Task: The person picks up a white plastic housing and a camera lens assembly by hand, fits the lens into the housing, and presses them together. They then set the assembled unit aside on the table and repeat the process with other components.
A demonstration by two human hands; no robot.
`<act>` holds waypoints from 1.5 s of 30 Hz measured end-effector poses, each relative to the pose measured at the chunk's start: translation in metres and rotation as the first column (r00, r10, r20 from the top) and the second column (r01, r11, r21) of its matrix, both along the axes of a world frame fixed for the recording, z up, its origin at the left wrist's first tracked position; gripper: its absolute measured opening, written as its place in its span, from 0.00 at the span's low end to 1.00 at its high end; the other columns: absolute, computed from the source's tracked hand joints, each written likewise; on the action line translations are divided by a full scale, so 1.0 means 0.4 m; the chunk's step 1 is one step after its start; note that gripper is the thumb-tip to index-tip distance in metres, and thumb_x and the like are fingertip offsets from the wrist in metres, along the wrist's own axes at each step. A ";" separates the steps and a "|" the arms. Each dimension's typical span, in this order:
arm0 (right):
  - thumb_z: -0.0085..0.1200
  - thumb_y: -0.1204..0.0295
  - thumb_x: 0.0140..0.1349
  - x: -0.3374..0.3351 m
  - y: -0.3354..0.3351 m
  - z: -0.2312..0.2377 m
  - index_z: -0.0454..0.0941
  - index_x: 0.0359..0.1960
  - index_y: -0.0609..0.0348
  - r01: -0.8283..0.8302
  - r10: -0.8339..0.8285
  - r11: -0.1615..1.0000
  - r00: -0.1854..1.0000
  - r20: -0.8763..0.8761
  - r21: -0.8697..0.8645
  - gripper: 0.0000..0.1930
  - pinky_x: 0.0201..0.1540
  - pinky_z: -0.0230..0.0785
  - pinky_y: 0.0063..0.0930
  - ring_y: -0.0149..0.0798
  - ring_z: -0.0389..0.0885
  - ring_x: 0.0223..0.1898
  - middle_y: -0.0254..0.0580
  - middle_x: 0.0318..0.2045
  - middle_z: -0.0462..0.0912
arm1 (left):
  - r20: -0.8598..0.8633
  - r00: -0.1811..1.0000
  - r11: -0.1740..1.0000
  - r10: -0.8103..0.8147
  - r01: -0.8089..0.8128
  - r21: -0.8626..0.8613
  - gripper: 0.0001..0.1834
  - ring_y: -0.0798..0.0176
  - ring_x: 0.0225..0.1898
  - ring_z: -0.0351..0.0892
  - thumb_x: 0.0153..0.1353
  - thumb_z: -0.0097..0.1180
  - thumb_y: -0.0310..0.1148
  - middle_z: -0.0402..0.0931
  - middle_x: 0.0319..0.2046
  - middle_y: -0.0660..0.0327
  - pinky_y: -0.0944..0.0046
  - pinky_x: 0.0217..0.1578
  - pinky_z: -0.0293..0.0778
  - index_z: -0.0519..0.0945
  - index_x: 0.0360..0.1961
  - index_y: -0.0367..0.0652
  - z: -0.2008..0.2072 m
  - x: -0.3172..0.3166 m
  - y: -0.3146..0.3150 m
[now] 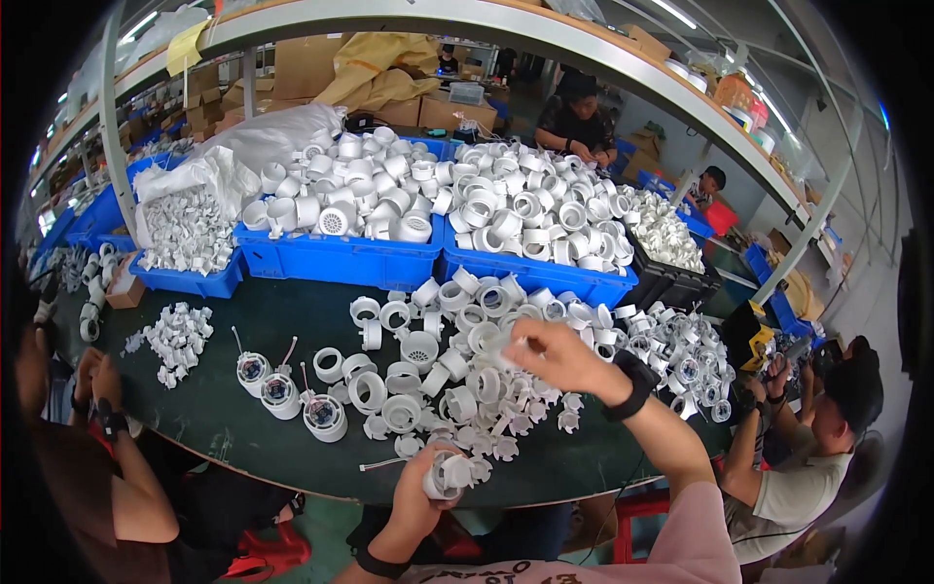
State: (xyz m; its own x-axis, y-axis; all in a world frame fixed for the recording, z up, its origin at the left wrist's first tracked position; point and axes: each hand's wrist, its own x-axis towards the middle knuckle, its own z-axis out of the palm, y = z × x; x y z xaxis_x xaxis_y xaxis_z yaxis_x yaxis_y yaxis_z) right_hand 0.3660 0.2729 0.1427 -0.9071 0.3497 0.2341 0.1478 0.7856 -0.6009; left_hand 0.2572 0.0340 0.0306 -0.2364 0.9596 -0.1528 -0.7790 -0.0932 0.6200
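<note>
Close to the table's near edge, my left hand (421, 494) is closed around a white round plastic housing (450, 473). A thin white wire (384, 463) sticks out to its left. Above the heap of loose white plastic rings (401, 411), my right hand (556, 356) is pinched on a blurred white plastic part (504, 348), whose exact shape I cannot make out. Small notched white pieces (504, 409) lie between my hands. Left of the heap stand three white housings (324, 414) with circuit boards and wires showing on top.
Blue bins (341, 261) full of white parts line the table's back, beside a black crate (671, 277). A pile of small white clips (177, 341) lies left; clear-centred parts (686, 360) lie right. A shelf (467, 14) spans overhead. Co-workers sit on both sides and opposite.
</note>
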 end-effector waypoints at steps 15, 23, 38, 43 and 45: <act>0.64 0.75 0.52 0.222 -0.323 -0.185 0.71 0.52 0.61 0.051 -0.197 0.888 0.941 -0.276 -0.457 0.24 0.52 0.68 0.28 0.36 0.73 0.48 0.41 0.46 0.70 | -0.597 0.798 0.991 0.081 -0.128 -0.037 0.16 0.77 0.28 0.67 0.68 0.40 0.42 0.71 0.29 0.65 0.75 0.26 0.64 0.73 0.41 0.39 0.041 0.119 0.047; 0.58 0.72 0.57 0.218 -0.332 -0.192 0.68 0.53 0.66 0.047 -0.196 0.947 0.869 -0.454 -0.319 0.23 0.55 0.61 0.32 0.42 0.69 0.51 0.47 0.49 0.68 | -0.796 0.593 0.992 0.117 -0.108 0.066 0.21 0.66 0.30 0.70 0.70 0.34 0.42 0.73 0.30 0.57 0.67 0.33 0.65 0.73 0.39 0.34 0.076 0.139 0.094; 0.52 0.61 0.64 0.238 -0.403 -0.201 0.63 0.58 0.67 0.045 -0.295 0.883 0.826 -0.479 -0.467 0.27 0.56 0.59 0.31 0.39 0.67 0.50 0.47 0.50 0.65 | -0.844 0.405 0.934 0.351 -0.090 0.345 0.21 0.58 0.28 0.74 0.66 0.37 0.40 0.74 0.30 0.50 0.62 0.31 0.70 0.72 0.42 0.30 0.073 0.171 0.053; 0.43 0.59 0.68 0.224 -0.417 -0.193 0.54 0.63 0.68 0.104 -0.285 0.932 0.803 -0.523 -0.348 0.30 0.60 0.55 0.41 0.51 0.62 0.57 0.58 0.57 0.61 | -0.843 0.358 0.912 0.402 -0.080 0.402 0.21 0.56 0.29 0.75 0.65 0.38 0.41 0.74 0.33 0.49 0.61 0.31 0.70 0.70 0.44 0.31 0.069 0.182 0.055; 0.42 0.58 0.68 0.224 -0.422 -0.199 0.52 0.64 0.69 0.032 -0.269 0.911 0.802 -0.534 -0.412 0.31 0.61 0.54 0.41 0.52 0.61 0.59 0.60 0.60 0.60 | -0.854 0.311 0.903 0.417 -0.031 0.429 0.22 0.55 0.30 0.76 0.65 0.38 0.42 0.74 0.34 0.48 0.60 0.30 0.71 0.69 0.46 0.31 0.062 0.179 0.053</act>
